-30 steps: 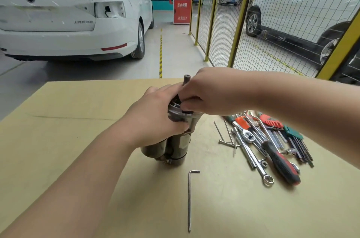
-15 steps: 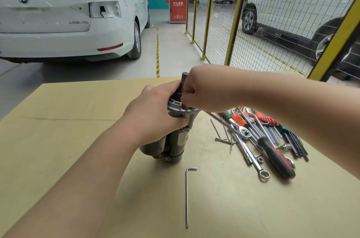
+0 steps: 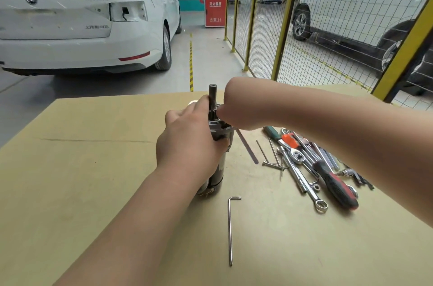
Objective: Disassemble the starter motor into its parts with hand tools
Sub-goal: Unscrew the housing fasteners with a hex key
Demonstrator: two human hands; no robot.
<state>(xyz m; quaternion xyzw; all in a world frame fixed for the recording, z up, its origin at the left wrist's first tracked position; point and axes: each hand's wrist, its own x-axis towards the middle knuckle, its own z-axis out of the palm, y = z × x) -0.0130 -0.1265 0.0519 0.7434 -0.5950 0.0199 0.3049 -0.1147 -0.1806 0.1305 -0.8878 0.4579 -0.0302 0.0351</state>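
- The starter motor (image 3: 216, 168) stands on end near the middle of the counter (image 3: 82, 168), its dark shaft (image 3: 212, 96) pointing up and its base resting on the surface.
- The left hand (image 3: 189, 145) wraps around the upper body of the motor, just below the grey metal flange (image 3: 221, 127), and holds it closed and firm.
- The right hand (image 3: 236, 107) comes in from the right and bends down over the flange beside the shaft; its fingertips are hidden, so I cannot tell whether it pinches a part or only presses on it.
- A thin dark rod (image 3: 247, 147) slants down and to the right from under the right hand; whether it is held there is unclear.
- The motor looks like a heavy, rigid steel and cast-metal piece, likely greasy, so it probably slips in a loose grip and tips easily while standing on its narrow end.
- The best hold seems to be the round body, low and full-palmed, keeping fingers off the flange edges and the shaft splines.
- A long hex key (image 3: 230, 229) lies alone on the near side of the motor.
- A ratchet (image 3: 297, 156), a combination wrench (image 3: 311, 192), a red-and-black handled tool (image 3: 337, 187) and other keys lie piled to the right, well apart from the motor.
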